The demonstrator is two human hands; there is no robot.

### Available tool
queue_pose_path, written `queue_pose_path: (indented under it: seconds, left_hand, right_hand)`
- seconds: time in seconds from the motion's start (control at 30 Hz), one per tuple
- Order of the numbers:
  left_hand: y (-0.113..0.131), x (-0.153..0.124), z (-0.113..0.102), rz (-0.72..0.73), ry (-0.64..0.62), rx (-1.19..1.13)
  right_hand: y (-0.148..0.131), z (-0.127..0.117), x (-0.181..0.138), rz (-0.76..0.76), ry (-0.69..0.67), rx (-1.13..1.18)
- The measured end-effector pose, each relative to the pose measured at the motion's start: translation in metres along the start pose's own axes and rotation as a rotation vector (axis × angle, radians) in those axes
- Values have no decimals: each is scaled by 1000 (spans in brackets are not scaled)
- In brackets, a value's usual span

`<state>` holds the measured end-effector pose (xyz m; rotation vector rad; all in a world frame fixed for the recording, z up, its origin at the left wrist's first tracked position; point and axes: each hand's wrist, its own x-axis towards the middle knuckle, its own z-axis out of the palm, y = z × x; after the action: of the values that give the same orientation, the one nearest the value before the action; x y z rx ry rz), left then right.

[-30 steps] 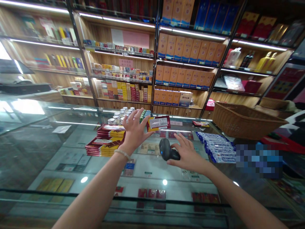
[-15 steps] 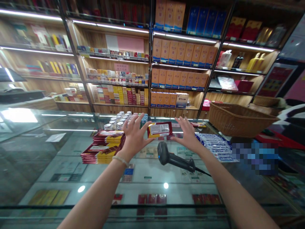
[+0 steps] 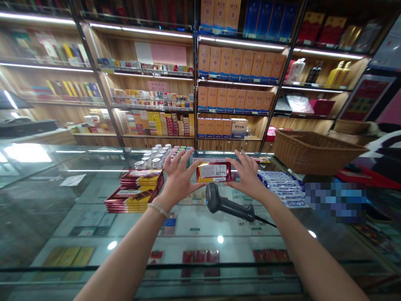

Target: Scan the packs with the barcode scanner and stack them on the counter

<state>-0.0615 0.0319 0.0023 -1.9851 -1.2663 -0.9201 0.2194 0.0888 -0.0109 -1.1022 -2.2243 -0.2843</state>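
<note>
Between my two hands, a red and yellow chocolate packet (image 3: 214, 171) shows its back, with a white label and barcode facing me. My left hand (image 3: 179, 177) pinches its left end between thumb and forefinger, the other fingers raised. At the right end, my right hand (image 3: 247, 177) grips it in the same way. Just below the packet, a black barcode scanner (image 3: 230, 205) rests on the glass counter (image 3: 194, 221), its cable running off to the right. Stacked chocolate packets (image 3: 134, 194) in the same colours lie left of my left wrist.
Small clear-lidded jars (image 3: 156, 156) stand behind my left hand. To the right lie blue and white packets (image 3: 282, 188) in a row, with a wicker basket (image 3: 316, 152) behind them. Shelves of orange boxes (image 3: 236, 100) line the back wall.
My right hand has moved in against the packet's right end. The packet has shifted slightly to the right and is now gripped at both ends.
</note>
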Motion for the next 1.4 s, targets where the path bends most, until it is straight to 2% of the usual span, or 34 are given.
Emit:
queue_pose_path:
  seconds: [0.33, 0.67, 1.0, 1.23, 1.4]
  left_hand:
    - [2, 1, -1, -72, -40, -19]
    - [17, 6, -14, -68, 37, -41]
    - [21, 7, -17, -71, -63, -145]
    - [30, 7, -13, -74, -127, -205]
    - [42, 11, -19, -99, -137, -249]
  right_hand:
    - [-10, -17, -1, -28, 86, 81]
    - [-21, -27, -1, -17, 213, 157]
    - [-30, -31, -1, 1, 232, 217]
    - [-46, -34, -3, -2, 282, 144]
    - [-56, -32, -3, 1, 241, 80]
